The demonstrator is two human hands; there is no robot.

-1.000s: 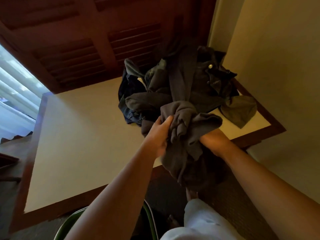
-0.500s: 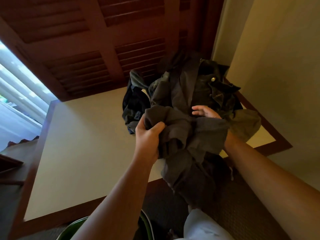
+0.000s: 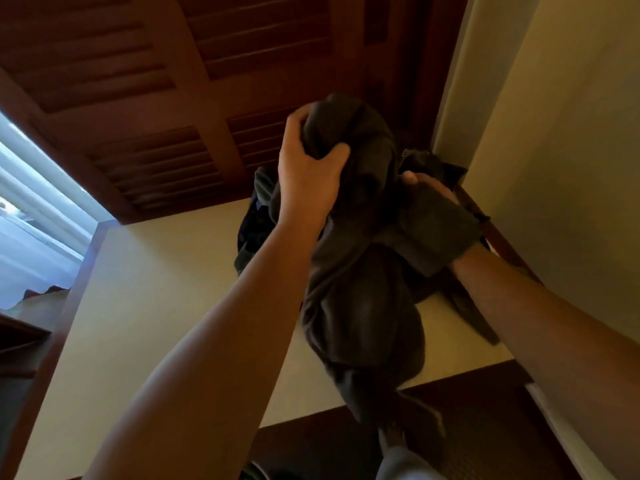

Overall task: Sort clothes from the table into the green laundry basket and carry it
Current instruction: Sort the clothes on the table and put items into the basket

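Observation:
A dark grey garment (image 3: 360, 306) hangs bunched in the air above the table's near right part. My left hand (image 3: 304, 174) grips its top fold, raised high. My right hand (image 3: 426, 188) is mostly wrapped in the same cloth, only the thumb side and fingertips showing, so its hold is hidden. Behind the garment the pile of dark clothes (image 3: 254, 233) lies on the cream table (image 3: 166, 306), mostly covered from view. The green laundry basket is not in view.
The table has a dark wooden rim (image 3: 346, 417) along its near edge. Brown louvred doors (image 3: 156, 116) stand behind it, a cream wall (image 3: 554, 168) on the right, a bright window (image 3: 31, 220) at the left. A pale trouser leg (image 3: 401, 465) shows at the bottom.
Both hands have lifted the grey garment up off the pile, the left hand rising highest. The view has tilted up and the green basket rim has left the bottom of the frame.

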